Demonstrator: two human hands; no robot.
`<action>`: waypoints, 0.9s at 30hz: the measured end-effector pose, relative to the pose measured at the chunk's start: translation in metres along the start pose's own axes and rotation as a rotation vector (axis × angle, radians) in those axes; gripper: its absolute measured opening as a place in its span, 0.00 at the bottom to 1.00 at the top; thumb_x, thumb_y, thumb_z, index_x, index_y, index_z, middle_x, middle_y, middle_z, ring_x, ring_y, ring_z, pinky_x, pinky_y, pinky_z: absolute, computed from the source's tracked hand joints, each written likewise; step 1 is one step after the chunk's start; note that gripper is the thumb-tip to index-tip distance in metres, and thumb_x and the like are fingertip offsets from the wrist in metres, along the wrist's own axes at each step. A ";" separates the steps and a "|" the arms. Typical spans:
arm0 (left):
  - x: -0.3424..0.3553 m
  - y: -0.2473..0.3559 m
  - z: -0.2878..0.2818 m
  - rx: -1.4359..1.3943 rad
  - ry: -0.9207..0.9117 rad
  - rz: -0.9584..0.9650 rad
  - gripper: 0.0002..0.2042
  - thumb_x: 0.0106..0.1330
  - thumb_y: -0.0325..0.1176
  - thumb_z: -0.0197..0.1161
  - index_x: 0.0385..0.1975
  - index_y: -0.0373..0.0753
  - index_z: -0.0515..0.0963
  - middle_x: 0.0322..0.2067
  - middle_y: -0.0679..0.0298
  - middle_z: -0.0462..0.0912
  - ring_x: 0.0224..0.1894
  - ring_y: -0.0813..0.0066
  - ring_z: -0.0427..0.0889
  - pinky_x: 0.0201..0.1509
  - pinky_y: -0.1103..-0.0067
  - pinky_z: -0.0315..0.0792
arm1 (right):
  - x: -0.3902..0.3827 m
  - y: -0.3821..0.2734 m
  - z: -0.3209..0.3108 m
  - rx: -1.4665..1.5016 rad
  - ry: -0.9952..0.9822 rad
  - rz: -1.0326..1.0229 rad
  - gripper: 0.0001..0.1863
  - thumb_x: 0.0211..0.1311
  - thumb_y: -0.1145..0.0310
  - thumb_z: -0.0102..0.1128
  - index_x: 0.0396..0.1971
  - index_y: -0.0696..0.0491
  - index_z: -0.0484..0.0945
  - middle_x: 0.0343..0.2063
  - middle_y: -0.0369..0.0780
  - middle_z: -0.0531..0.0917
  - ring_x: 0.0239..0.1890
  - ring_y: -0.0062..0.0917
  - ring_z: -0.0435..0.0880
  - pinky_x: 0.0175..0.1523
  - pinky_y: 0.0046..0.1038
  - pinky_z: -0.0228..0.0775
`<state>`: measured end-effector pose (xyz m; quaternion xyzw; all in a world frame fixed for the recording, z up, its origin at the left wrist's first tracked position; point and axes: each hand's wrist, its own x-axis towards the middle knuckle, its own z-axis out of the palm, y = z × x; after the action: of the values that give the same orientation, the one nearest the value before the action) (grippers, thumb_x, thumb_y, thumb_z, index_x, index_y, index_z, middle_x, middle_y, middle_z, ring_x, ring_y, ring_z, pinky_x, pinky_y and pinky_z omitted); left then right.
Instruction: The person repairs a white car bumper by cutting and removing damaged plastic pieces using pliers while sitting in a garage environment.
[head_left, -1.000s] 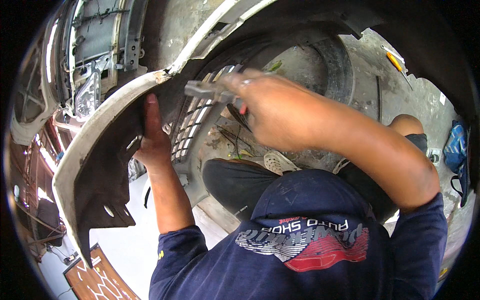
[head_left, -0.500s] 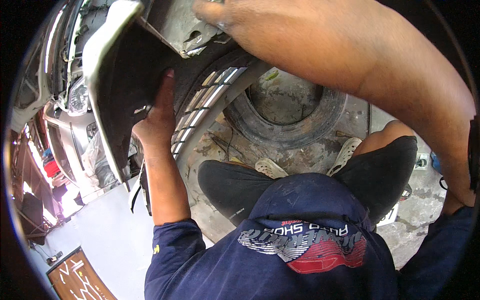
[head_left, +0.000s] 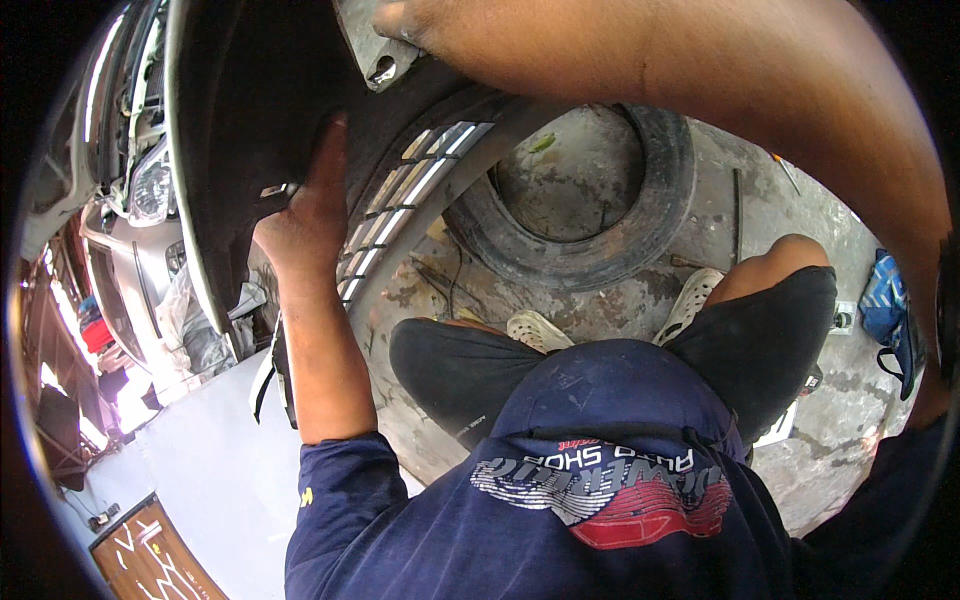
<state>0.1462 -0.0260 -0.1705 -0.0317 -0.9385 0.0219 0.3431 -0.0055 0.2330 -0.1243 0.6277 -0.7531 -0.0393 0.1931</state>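
Left hand (head_left: 305, 225) clamped partway round a dark car bumper (head_left: 250, 90), thumb flat on its inner face.
Right hand's (head_left: 430, 28) up by a grey metal piece (head_left: 392, 66) at the bumper's edge, cut off by the frame top, so can't tell how closed it is or if it's gripping anything. Bumper's propped up front-left, slatted grille (head_left: 413, 173) beside the left wrist, tire (head_left: 565, 264) lying on the floor (head_left: 610, 320) past that.

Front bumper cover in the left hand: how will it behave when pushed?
The front bumper cover probably flexes, since it looks thin along its edge. It seems fairly light for its size, being an open, curved shell. Its narrow grille bars could snap under direct pressure.
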 end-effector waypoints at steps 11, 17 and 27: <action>0.009 0.007 0.005 -0.198 0.046 -0.110 0.16 0.57 0.34 0.83 0.43 0.39 0.89 0.43 0.54 0.91 0.43 0.57 0.91 0.54 0.69 0.79 | 0.007 0.006 0.006 0.017 -0.047 0.013 0.21 0.60 0.61 0.66 0.49 0.58 0.87 0.52 0.51 0.85 0.56 0.41 0.83 0.61 0.46 0.73; 0.011 -0.011 -0.004 0.260 -0.048 0.245 0.18 0.58 0.32 0.80 0.49 0.55 0.91 0.46 0.55 0.90 0.45 0.55 0.90 0.51 0.68 0.81 | 0.011 0.008 0.007 0.042 -0.048 0.035 0.21 0.60 0.62 0.66 0.48 0.59 0.87 0.51 0.51 0.85 0.56 0.42 0.83 0.61 0.47 0.73; 0.009 -0.010 -0.003 0.037 -0.116 0.052 0.16 0.60 0.28 0.77 0.47 0.56 0.92 0.47 0.59 0.91 0.47 0.62 0.90 0.54 0.75 0.79 | 0.025 0.007 0.012 0.070 -0.059 0.074 0.20 0.60 0.63 0.65 0.47 0.60 0.88 0.50 0.52 0.86 0.55 0.43 0.83 0.61 0.48 0.74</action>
<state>0.1408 -0.0352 -0.1616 -0.0483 -0.9551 0.0497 0.2881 -0.0196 0.2084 -0.1268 0.6044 -0.7820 -0.0244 0.1503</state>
